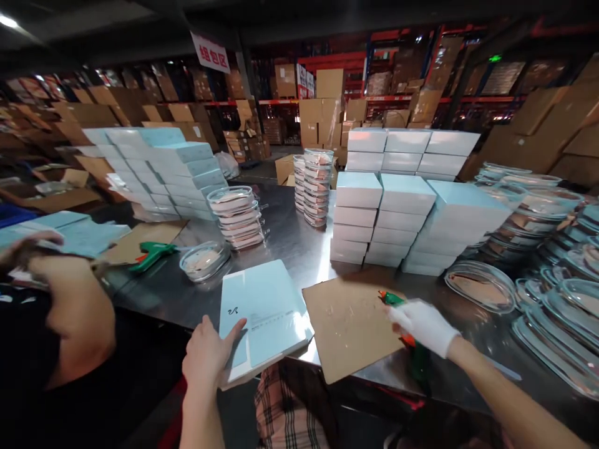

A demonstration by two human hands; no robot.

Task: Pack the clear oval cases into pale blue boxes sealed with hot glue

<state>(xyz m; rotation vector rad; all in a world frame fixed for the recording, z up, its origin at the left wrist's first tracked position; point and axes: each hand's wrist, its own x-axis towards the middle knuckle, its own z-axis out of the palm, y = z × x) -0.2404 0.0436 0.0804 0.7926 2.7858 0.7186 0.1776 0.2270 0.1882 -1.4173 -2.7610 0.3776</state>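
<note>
My left hand (208, 352) rests on the near corner of a flat pale-blue box (264, 315) lying at the front edge of the steel table (299, 243), thumb on its lid. My right hand (423, 324), in a white glove, grips a green glue gun (412, 346) with an orange tip, held over the right edge of a brown cardboard sheet (350, 324). The sheet lies just right of the box.
Stacks of pale-blue boxes (407, 218) stand mid-table and at the back left (159, 165). Clear plastic lidded trays are piled centre (238, 215), behind (316, 184) and along the right (547, 249). A co-worker's arm (70, 305) is at left, near a second green glue gun (152, 252).
</note>
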